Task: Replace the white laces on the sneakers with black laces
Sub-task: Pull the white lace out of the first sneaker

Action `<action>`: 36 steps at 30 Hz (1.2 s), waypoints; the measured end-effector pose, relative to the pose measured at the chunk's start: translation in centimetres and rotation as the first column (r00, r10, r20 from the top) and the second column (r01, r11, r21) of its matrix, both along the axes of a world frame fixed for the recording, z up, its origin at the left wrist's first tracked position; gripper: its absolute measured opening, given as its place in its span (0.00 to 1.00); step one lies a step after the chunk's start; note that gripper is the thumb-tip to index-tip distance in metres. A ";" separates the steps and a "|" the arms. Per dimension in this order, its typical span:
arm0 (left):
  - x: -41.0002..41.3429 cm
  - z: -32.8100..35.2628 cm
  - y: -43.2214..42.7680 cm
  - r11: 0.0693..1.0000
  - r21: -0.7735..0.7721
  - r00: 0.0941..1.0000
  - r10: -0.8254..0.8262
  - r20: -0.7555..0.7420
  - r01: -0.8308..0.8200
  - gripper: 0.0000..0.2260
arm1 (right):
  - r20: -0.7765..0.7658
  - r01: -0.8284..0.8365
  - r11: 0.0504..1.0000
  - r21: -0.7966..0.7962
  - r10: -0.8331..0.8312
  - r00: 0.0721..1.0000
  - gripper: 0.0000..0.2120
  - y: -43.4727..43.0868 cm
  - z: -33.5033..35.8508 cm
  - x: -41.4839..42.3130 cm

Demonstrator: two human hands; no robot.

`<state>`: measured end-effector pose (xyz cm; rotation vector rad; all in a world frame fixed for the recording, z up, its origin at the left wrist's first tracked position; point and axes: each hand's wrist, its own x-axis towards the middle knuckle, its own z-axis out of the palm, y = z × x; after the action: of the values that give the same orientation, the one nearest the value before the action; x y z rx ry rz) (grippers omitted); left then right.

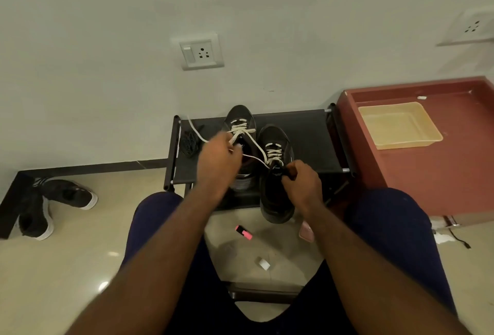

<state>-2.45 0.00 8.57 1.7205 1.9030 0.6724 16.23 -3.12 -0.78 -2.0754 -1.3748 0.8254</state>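
Note:
Two dark sneakers with white laces stand on a low black rack (307,131). The left sneaker (240,121) sits further back; the right sneaker (275,147) hangs over the rack's front edge. My left hand (219,163) pinches a white lace (251,135) of the left sneaker, and a loose end trails off to the left. My right hand (302,185) grips the right sneaker at its tongue. A bundle of black laces (190,142) lies on the rack's left end.
A red cabinet (427,169) with a yellow tray (398,126) stands to the right. Another pair of dark shoes (53,201) lies on the floor at left. A pink highlighter (243,232) and a small white object (263,264) lie between my knees.

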 end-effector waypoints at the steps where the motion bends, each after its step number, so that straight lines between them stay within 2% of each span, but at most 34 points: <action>1: 1.2 -1.7 -1.7 0.994 -0.073 0.997 -0.079 0.014 0.080 0.13 | 0.009 -0.014 1.000 0.008 0.014 1.000 0.11 0.0 -0.1 0.0; 3: 3.4 -5.1 -3.9 0.954 -0.228 0.980 -0.199 0.010 0.196 0.14 | 0.029 -0.045 0.999 0.020 0.045 0.999 0.12 0.0 -0.1 0.0; 5: 4.8 -7.5 -4.2 0.927 -0.285 0.956 -0.279 -0.090 0.244 0.14 | 0.036 -0.076 0.997 0.012 0.075 0.997 0.14 0.0 -0.2 0.1; 7: 5.4 -8.3 -3.6 0.933 -0.269 0.943 -0.289 -0.163 0.240 0.14 | 0.026 -0.105 0.994 -0.003 0.105 0.994 0.18 0.1 -0.4 0.3; 11: 5.5 -9.3 -1.9 0.959 -0.163 0.941 -0.264 -0.210 0.233 0.11 | -0.044 -0.124 0.992 0.009 0.125 0.991 0.23 0.7 -0.5 0.3; 13: 5.4 -9.7 -1.6 0.961 -0.131 0.939 -0.266 -0.216 0.242 0.11 | -0.078 -0.114 0.993 0.025 0.115 0.990 0.21 1.1 -0.4 0.1; 16: 5.3 -10.2 -1.6 0.963 -0.109 0.941 -0.266 -0.208 0.248 0.11 | -0.091 -0.085 0.994 0.064 0.091 0.992 0.10 1.7 -0.1 0.0; 18: 5.2 -10.5 -1.5 0.965 -0.095 0.947 -0.257 -0.191 0.243 0.11 | -0.182 -0.069 0.997 0.016 0.071 0.981 0.11 2.2 0.5 0.2; 19: 5.2 -10.5 -1.6 0.967 -0.092 0.950 -0.253 -0.184 0.239 0.12 | -0.310 -0.028 1.000 -0.013 0.023 0.950 0.10 2.4 1.2 0.2; 20: 5.1 -10.5 -1.6 0.967 -0.090 0.952 -0.250 -0.176 0.237 0.11 | -0.469 0.043 0.999 -0.016 -0.046 0.882 0.06 2.5 2.3 0.4; 21: 5.0 -10.5 -1.7 0.968 -0.084 0.956 -0.246 -0.163 0.235 0.11 | -0.613 0.142 0.990 0.019 -0.100 0.784 0.02 2.7 3.7 0.7; 22: 5.0 -10.5 -1.7 0.969 -0.080 0.959 -0.243 -0.144 0.233 0.11 | -0.713 0.262 0.962 0.073 -0.133 0.688 0.04 2.8 5.1 1.5; 23: 5.0 -10.5 -1.8 0.970 -0.078 0.963 -0.240 -0.125 0.232 0.11 | -0.776 0.377 0.917 0.129 -0.144 0.615 0.06 2.8 6.7 2.3; 25: 5.1 -10.5 -1.9 0.970 -0.067 0.965 -0.238 -0.108 0.232 0.11 | -0.829 0.528 0.825 0.202 -0.143 0.541 0.06 2.7 9.4 4.2; 27: 5.1 -10.4 -2.0 0.971 -0.058 0.964 -0.239 -0.114 0.234 0.10 | -0.872 0.558 0.791 0.251 -0.065 0.484 0.06 2.1 11.3 5.5; 29: 5.0 -10.4 -2.1 0.971 -0.052 0.965 -0.239 -0.107 0.234 0.10 | -0.893 0.541 0.782 0.310 0.043 0.448 0.16 1.6 12.3 5.9; 30: 5.0 -10.4 -2.1 0.970 -0.055 0.966 -0.240 -0.098 0.235 0.10 | -0.888 0.532 0.782 0.325 0.058 0.457 0.19 1.4 12.4 5.8; 31: 5.0 -10.4 -2.2 0.970 -0.056 0.967 -0.239 -0.086 0.235 0.10 | -0.860 0.518 0.789 0.331 0.026 0.510 0.19 1.5 12.2 5.5; 32: 5.1 -10.3 -2.3 0.971 -0.060 0.969 -0.236 -0.075 0.231 0.10 | -0.796 0.486 0.809 0.331 -0.037 0.604 0.18 1.7 11.7 5.1; 34: 5.2 -10.2 -2.4 0.971 -0.067 0.970 -0.233 -0.064 0.229 0.10 | -0.510 0.289 0.918 0.271 -0.118 0.852 0.16 2.5 9.8 4.5; 35: 5.2 -10.2 -2.5 0.971 -0.067 0.971 -0.232 -0.060 0.228 0.10 | -0.299 0.132 0.976 0.173 -0.076 0.951 0.15 2.9 8.2 4.4; 36: 5.2 -10.2 -2.6 0.971 -0.069 0.972 -0.231 -0.054 0.227 0.10 | -0.122 -0.007 0.999 0.047 0.013 0.992 0.15 3.0 6.9 4.3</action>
<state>2.73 -2.64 -1.60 1.9022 1.7096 0.4721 20.51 -0.14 6.12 -1.9504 -1.3271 0.9010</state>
